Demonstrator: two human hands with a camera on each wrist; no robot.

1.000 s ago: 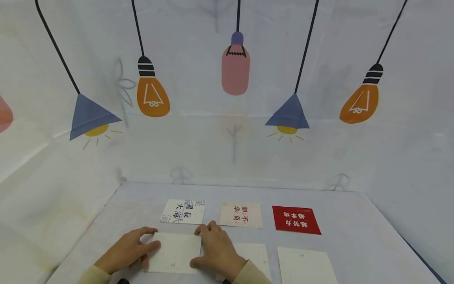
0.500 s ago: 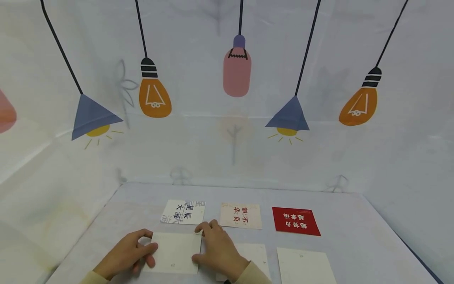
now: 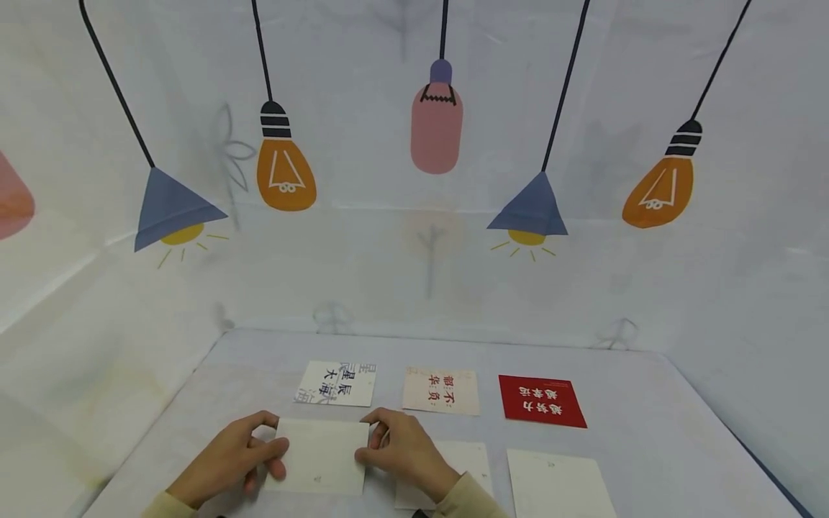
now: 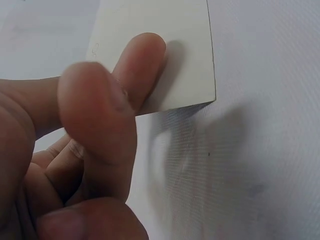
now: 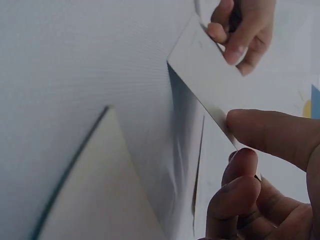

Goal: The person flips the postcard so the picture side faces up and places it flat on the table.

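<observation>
My left hand (image 3: 236, 457) grips the left edge of a blank cream card (image 3: 322, 457), with one fingertip lying on its face in the left wrist view. At the card's right edge, my right hand (image 3: 408, 450) pinches it between the thumb (image 5: 272, 132) and curled fingers. The card is tilted, and a shadow shows beneath its raised edge in the right wrist view. Just behind it lies a white card (image 3: 337, 385) printed with dark Chinese characters. A second blank cream card (image 3: 471, 460) is partly hidden behind my right forearm.
Along the back of the white table (image 3: 654, 439) lie a pale pink card (image 3: 440, 392) with red characters and a red card (image 3: 542, 401) with white ones. Another cream card (image 3: 558, 485) lies at front right. A white curtain (image 3: 363, 280) printed with lamps stands behind.
My right hand has shifted from spread fingers along the card's edge to a pinch with thumb and curled fingers. The card has moved slightly away from me. The left hand keeps its grip.
</observation>
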